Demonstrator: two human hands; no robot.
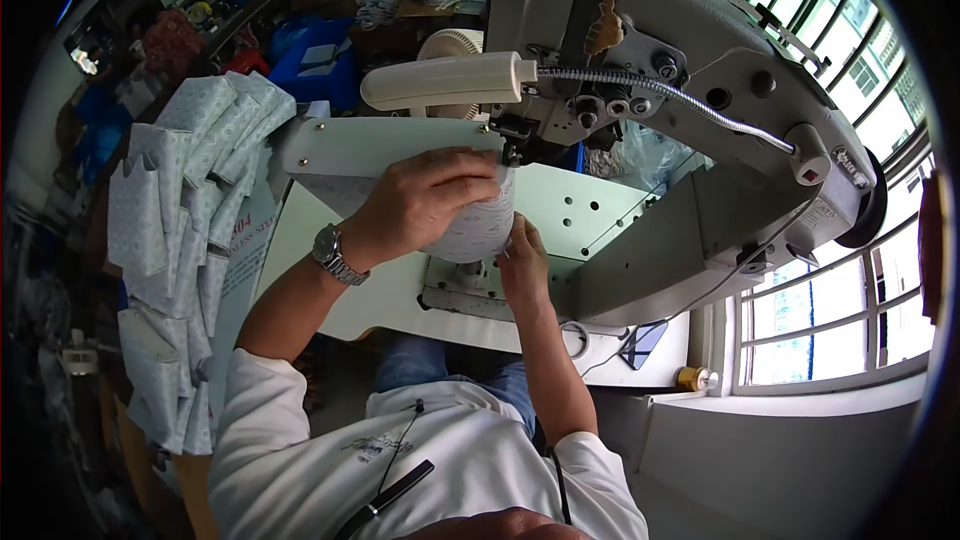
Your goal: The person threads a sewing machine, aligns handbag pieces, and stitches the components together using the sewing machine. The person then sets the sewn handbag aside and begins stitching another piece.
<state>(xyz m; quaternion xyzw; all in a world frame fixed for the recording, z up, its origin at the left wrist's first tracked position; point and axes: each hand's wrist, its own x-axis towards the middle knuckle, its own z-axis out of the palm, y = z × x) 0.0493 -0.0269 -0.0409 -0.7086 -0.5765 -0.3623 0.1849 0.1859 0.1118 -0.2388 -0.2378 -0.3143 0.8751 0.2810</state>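
A pale patterned fabric piece (470, 232) hangs around the narrow arm of a large grey sewing machine (640, 70), just under the needle area. My left hand (430, 195), with a metal watch on its wrist, lies on top of the fabric near the presser foot, fingers pressed together. Lower down, my right hand (525, 255) pinches the fabric's right edge between thumb and fingers. The needle tip itself is too small to make out.
Stacked patterned fabric pieces (165, 200) stand at the left. A white lamp (440, 83) juts over the machine arm. Scissors (575, 338), a dark phone (643, 345) and a gold-coloured spool (690, 378) lie on the table's right side, near a barred window.
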